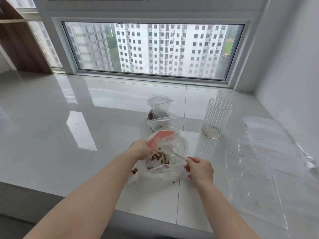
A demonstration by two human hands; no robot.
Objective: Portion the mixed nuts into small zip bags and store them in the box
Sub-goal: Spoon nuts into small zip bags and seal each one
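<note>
Left hand [140, 150] fingers pinch the pink-strip rim of the clear plastic zip bag [160, 163] holding brown mixed nuts [159, 156]. Right hand [200, 169] fingers pinch the white plastic spoon [170, 150], bowl inside the bag mouth, on the glossy white bench [69, 135].

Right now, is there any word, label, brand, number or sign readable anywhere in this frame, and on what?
None can be read.
Zip bag held by the left hand: pink band, no print visible.
White spoon in the right hand: plain.
Ribbed glass jar: no label.
Plastic sheets: faint reddish marks, too blurred to read.
</note>
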